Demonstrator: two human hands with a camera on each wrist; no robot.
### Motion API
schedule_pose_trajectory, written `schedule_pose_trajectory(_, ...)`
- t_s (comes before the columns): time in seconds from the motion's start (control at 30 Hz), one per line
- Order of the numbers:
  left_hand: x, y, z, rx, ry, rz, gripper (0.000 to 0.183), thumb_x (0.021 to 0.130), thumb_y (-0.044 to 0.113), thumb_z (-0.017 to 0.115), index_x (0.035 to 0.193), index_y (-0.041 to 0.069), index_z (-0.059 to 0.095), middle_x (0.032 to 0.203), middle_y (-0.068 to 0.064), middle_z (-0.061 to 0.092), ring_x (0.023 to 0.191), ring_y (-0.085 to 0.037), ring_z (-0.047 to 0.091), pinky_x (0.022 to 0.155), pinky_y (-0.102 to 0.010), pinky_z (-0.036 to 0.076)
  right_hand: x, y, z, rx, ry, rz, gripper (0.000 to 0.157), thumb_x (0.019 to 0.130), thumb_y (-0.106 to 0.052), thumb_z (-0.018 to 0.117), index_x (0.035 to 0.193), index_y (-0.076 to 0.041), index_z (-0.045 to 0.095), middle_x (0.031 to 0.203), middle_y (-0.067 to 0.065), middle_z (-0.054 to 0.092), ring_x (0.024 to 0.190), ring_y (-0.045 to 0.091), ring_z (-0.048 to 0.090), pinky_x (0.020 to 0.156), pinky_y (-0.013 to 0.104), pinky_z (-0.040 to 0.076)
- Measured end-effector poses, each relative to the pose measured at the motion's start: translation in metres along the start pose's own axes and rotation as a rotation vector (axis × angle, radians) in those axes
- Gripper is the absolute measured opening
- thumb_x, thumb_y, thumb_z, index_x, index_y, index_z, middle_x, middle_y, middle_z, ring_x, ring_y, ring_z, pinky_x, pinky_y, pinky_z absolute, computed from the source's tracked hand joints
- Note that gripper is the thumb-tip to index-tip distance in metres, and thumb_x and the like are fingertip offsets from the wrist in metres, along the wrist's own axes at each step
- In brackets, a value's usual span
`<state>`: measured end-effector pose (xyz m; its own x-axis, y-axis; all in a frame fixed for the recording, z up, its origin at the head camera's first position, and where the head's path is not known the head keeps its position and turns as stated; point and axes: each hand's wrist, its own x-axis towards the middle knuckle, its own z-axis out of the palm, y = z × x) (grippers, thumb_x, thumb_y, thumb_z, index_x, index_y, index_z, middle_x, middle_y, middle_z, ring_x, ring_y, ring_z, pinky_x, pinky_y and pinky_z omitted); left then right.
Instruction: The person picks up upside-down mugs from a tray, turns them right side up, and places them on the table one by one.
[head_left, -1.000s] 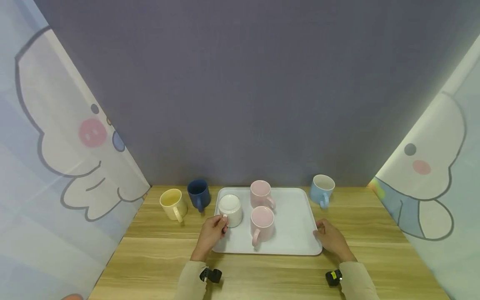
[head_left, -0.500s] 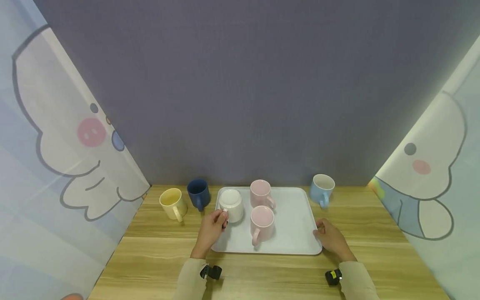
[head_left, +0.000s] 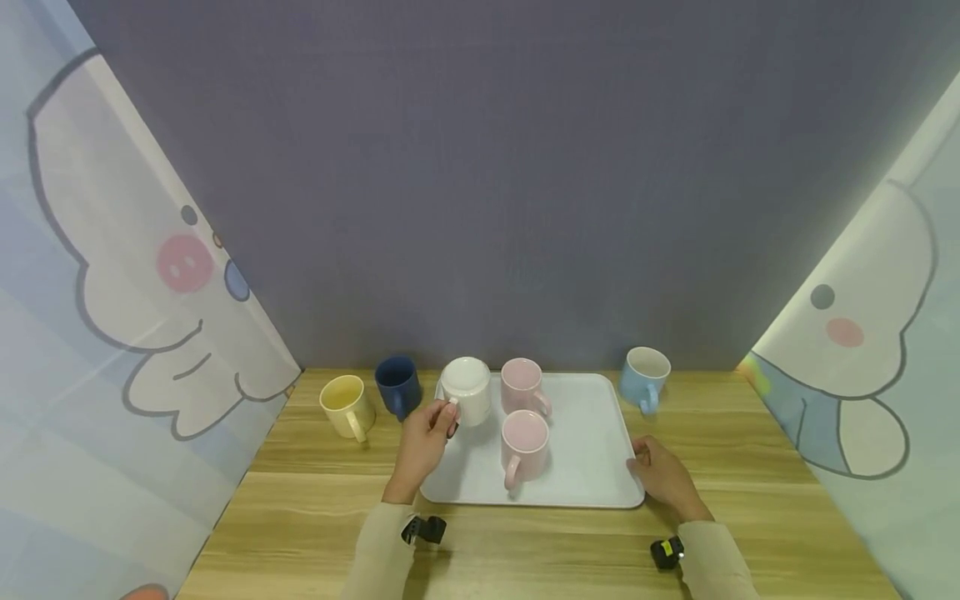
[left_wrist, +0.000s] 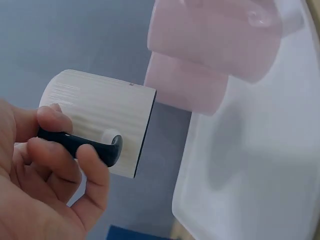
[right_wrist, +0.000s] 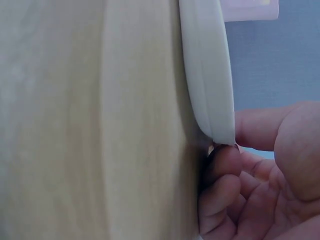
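My left hand (head_left: pixel 422 450) grips the handle of a white mug (head_left: pixel 467 392), thumb on one side and fingers curled round the other. The mug is upside down, its closed base facing up. In the left wrist view, the handle (left_wrist: pixel 75 145) and the downward rim look dark, and the rim hangs above the level of the white tray (head_left: pixel 588 442). At the tray's right edge my right hand (head_left: pixel 663 479) pinches the rim, thumb over it and fingers beneath. Two pink mugs, one at the back (head_left: pixel 521 388) and one in front (head_left: pixel 524 450), stand on the tray with flat tops up.
Left of the tray stand a yellow mug (head_left: pixel 348 408) and a dark blue mug (head_left: pixel 397 387), both upright. Behind the tray's right corner is an upright light blue mug (head_left: pixel 644 379). A grey panel (head_left: pixel 480 208) rises behind the wooden table (head_left: pixel 525 550).
My left hand has carried the white mug toward the back of the tray, beside the rear pink mug. My right hand has stayed at the tray's edge.
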<state>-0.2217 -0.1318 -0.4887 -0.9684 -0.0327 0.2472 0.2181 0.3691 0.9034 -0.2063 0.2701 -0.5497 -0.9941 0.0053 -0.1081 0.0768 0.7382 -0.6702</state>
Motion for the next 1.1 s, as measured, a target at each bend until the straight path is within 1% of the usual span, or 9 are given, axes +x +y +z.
schedule_pose_trajectory(0.1,0.003,0.006,0.000,0.026,0.001,0.010,0.028,0.105,0.021,0.058,0.083,0.006,0.066,0.066,-0.001,0.055,0.058,-0.008,0.045,0.055,-0.021,0.036,0.000,0.001,0.001,-0.007,0.002,-0.004,0.033,0.097,-0.015,0.059,0.123,0.004,0.055,0.093,0.011,0.067,0.082,0.022,0.062,0.070,0.034,0.047)
schedule_pose_trajectory(0.27,0.007,0.012,0.001,0.044,0.004,0.025,0.030,0.105,0.023,0.058,0.083,0.004,0.067,0.066,0.000,0.054,0.059,-0.009,0.045,0.056,-0.022,0.036,0.001,0.002,0.002,-0.003,0.003,-0.005,0.034,0.097,-0.016,0.059,0.125,0.004,0.056,0.095,0.011,0.068,0.084,0.022,0.063,0.071,0.035,0.048)
schedule_pose_trajectory(0.47,0.011,0.020,0.003,0.045,0.014,0.047,0.027,0.105,0.022,0.059,0.083,0.007,0.067,0.066,0.000,0.054,0.060,-0.009,0.046,0.057,-0.022,0.036,0.001,0.001,0.002,-0.008,0.005,0.000,0.033,0.098,-0.016,0.060,0.124,0.004,0.056,0.095,0.011,0.068,0.084,0.022,0.063,0.071,0.035,0.048)
schedule_pose_trajectory(0.77,0.011,0.025,0.003,0.034,-0.005,0.045,0.027,0.105,0.023,0.058,0.085,0.007,0.066,0.067,0.000,0.053,0.060,-0.009,0.045,0.057,-0.023,0.037,0.002,0.003,0.002,-0.019,0.002,0.002,0.034,0.098,-0.017,0.059,0.125,0.004,0.056,0.099,0.014,0.069,0.088,0.025,0.065,0.073,0.039,0.051)
schedule_pose_trajectory(0.87,0.011,0.027,0.004,0.017,-0.009,0.035,0.028,0.105,0.023,0.058,0.085,0.006,0.066,0.067,0.000,0.053,0.060,-0.008,0.044,0.057,-0.022,0.036,0.003,0.003,0.002,-0.014,0.000,0.004,0.035,0.099,-0.017,0.059,0.126,0.004,0.055,0.100,0.014,0.069,0.088,0.025,0.066,0.073,0.039,0.051)
schedule_pose_trajectory(0.93,0.011,0.028,0.004,-0.009,-0.010,0.025,0.028,0.105,0.023,0.058,0.084,0.005,0.066,0.067,-0.003,0.054,0.060,-0.007,0.044,0.058,-0.022,0.035,0.003,0.004,0.003,-0.010,-0.001,0.005,0.035,0.099,-0.017,0.059,0.126,0.004,0.055,0.100,0.014,0.070,0.088,0.025,0.066,0.073,0.039,0.051)
schedule_pose_trajectory(1.03,0.010,0.028,0.007,-0.083,-0.019,-0.002,0.029,0.105,0.021,0.057,0.085,0.002,0.065,0.069,-0.009,0.056,0.059,-0.007,0.043,0.058,-0.021,0.035,0.002,0.003,0.002,-0.010,-0.001,0.003,0.034,0.099,-0.016,0.059,0.125,0.004,0.055,0.100,0.014,0.070,0.088,0.025,0.066,0.073,0.039,0.052)
schedule_pose_trajectory(1.1,0.010,0.028,0.008,-0.152,-0.036,-0.025,0.030,0.106,0.020,0.056,0.085,-0.002,0.063,0.071,-0.011,0.055,0.059,-0.008,0.044,0.057,-0.020,0.036,0.002,0.003,0.002,-0.012,0.000,0.001,0.034,0.099,-0.016,0.059,0.125,0.005,0.055,0.100,0.015,0.070,0.089,0.026,0.067,0.074,0.040,0.052)
